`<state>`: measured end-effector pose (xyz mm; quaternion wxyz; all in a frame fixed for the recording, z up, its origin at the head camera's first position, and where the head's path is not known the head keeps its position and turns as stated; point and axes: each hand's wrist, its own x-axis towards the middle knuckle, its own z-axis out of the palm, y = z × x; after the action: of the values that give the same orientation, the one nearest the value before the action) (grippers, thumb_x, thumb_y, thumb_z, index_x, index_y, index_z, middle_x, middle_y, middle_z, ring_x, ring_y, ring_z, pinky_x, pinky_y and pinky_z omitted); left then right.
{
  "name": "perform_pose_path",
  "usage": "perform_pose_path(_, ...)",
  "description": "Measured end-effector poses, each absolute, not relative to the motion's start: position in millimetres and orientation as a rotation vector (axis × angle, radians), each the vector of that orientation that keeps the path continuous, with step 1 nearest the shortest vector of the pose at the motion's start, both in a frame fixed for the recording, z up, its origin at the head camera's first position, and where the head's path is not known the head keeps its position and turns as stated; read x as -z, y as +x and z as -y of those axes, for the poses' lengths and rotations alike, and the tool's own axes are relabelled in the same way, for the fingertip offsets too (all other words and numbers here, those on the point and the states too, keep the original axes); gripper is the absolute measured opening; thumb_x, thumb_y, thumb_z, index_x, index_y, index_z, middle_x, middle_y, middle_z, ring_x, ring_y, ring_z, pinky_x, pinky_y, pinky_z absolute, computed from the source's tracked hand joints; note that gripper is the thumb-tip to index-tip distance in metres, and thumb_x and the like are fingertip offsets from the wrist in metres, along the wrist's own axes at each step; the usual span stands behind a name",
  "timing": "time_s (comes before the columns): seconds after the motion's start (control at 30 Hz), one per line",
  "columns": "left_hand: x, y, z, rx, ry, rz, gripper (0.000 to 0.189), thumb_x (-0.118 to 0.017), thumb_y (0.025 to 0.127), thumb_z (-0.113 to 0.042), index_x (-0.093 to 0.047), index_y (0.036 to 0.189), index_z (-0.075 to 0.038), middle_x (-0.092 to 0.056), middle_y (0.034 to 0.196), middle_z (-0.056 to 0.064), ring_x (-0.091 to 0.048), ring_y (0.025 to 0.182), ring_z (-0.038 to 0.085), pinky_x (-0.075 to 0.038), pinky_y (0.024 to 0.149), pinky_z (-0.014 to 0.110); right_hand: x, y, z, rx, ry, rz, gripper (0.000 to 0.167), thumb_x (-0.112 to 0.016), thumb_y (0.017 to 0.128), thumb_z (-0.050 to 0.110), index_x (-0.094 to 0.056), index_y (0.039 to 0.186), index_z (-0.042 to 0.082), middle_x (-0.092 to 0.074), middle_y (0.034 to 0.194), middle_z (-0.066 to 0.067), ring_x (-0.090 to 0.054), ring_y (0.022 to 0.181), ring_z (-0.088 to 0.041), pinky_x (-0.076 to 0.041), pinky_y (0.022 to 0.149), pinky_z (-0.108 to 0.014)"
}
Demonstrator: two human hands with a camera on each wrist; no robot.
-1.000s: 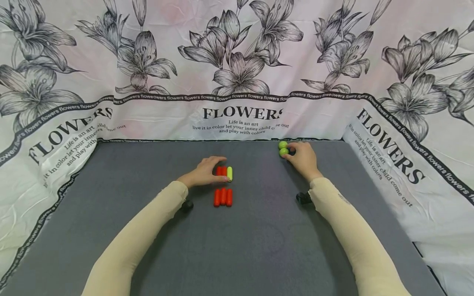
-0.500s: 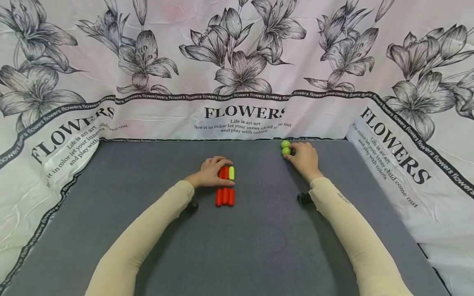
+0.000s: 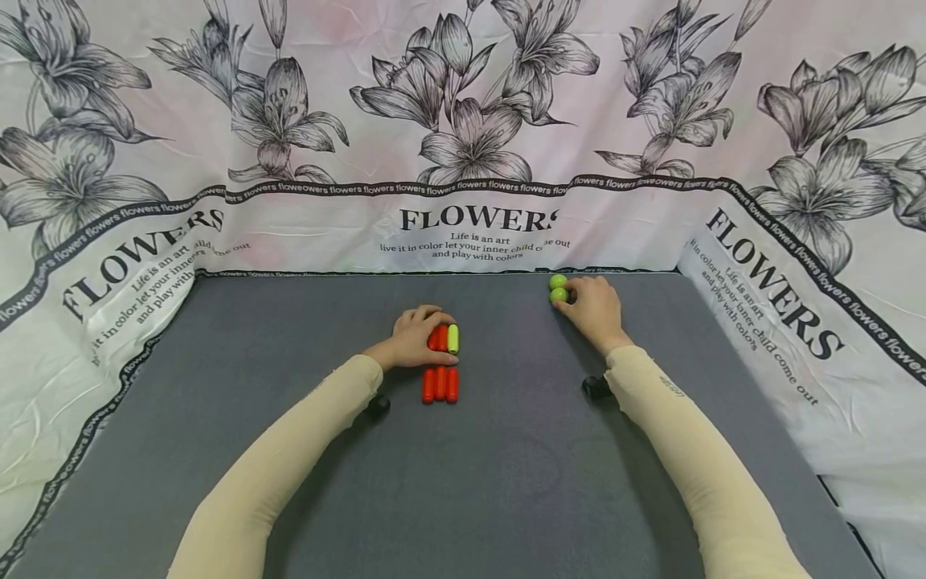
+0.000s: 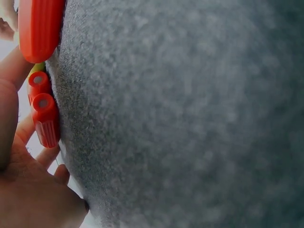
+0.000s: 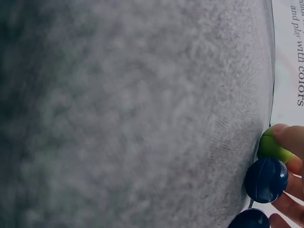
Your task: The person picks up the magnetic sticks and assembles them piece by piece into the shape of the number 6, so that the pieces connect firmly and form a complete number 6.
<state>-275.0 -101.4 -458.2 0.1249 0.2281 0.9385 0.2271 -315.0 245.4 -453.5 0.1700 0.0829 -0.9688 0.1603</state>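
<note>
Three "FLOWERS" prints on the cloth backdrop (image 3: 477, 221), "Life is an art" and "and play with colors" below, folds eating letters. Cloth meets the far edge of the grey tabletop (image 3: 506, 466); two green balls (image 3: 559, 295) sit just by it. Right hand (image 3: 596, 312) holds these, thumb against one; wrist view adds two blue balls (image 5: 266, 180) just beside. Left hand (image 3: 412, 338): fingers curved round the back row (image 3: 443, 338), two red pieces plus one yellow-green, mid-tabletop. Thumb sits in a narrow gap before three red pieces (image 3: 440, 384), tight there. Wide grey stretch between hands; sleeves (image 3: 311, 434) flank it.
</note>
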Motion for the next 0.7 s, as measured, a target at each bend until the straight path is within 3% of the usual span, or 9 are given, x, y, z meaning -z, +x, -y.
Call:
perform_pose_path(0.4,457.8,-271.7,94.9,-0.699,0.59,-2.75,0.066,-0.073,0.086,-0.049,-0.048,0.14,-0.023,-0.028,0.157,0.013,-0.025,0.139,0.04,-0.015,0.12,0.061,439.3,-303.5,-245.5,-0.532,0.328,2.714,0.041,-0.08,0.083,0.031,-0.072,0.111,0.002,-0.071,0.112,-0.017,-0.056,0.1,-0.033,-0.047,0.087,-0.05)
perform_pose_path(0.7,458.6,-272.3,92.7,-0.725,0.568,-2.79,0.061,-0.075,0.085,-0.048,-0.053,0.135,-0.021,-0.033,0.155,0.014,-0.027,0.138,0.039,-0.015,0.118,0.064,432.6,-278.0,-241.2,-0.612,0.421,2.663,0.038,-0.082,0.081,0.026,-0.073,0.108,0.001,-0.072,0.108,-0.017,-0.054,0.097,-0.031,-0.047,0.086,-0.048)
